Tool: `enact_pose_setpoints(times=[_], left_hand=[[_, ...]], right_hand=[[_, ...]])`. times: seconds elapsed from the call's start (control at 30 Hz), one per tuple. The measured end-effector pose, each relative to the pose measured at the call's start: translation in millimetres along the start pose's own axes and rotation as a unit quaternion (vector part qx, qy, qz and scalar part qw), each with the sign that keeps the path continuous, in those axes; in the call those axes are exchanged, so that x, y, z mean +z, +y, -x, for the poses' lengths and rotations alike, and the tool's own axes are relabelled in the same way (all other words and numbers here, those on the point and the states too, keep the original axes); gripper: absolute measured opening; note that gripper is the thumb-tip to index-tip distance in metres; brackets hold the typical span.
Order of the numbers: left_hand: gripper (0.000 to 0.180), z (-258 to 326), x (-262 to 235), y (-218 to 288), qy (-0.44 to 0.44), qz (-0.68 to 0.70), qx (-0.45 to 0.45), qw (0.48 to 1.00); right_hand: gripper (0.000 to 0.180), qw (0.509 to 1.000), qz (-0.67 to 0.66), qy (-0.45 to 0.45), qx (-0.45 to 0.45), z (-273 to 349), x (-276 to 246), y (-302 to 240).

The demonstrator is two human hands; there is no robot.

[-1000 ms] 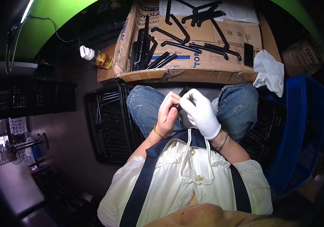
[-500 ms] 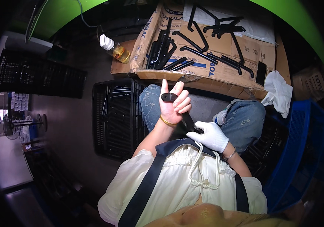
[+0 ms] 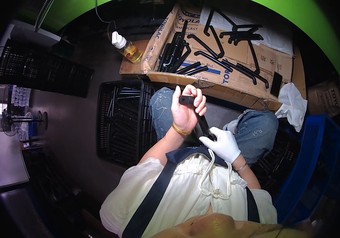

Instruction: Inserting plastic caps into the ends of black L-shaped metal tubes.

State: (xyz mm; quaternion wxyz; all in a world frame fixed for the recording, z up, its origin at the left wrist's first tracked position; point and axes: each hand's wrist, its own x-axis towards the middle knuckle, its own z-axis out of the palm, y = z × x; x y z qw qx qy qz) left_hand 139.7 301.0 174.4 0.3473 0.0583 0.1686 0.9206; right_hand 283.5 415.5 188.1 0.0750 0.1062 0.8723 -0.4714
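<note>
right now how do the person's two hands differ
The left hand is bare; the right hand wears a white glove. The left is raised, gripping the upper end of the black bar; the right sits lower, at its bottom end. Both hold the same bar.

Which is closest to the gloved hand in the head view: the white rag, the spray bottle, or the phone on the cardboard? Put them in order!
From the right hand:
1. White rag, up and to its right, draped at the cardboard's edge.
2. Phone, a bit farther up on the cardboard.
3. Spray bottle, farthest, up to the left.
</note>
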Motion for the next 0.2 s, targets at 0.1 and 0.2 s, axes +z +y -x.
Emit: enact_pose_setpoints(times=[0.1,0.2], left_hand=[[0.055,6.6,3.6,-8.0,0.06,-0.009,0.029,0.998],[0.059,16.3,-0.1,-23.2,0.078,-0.049,0.017,0.996]], right_hand=[[0.042,1.0,0.006,0.002,0.011,-0.8,2.2,-0.1],[0.042,0.999,-0.01,0.001,0.03,-2.8,6.2,4.1]])
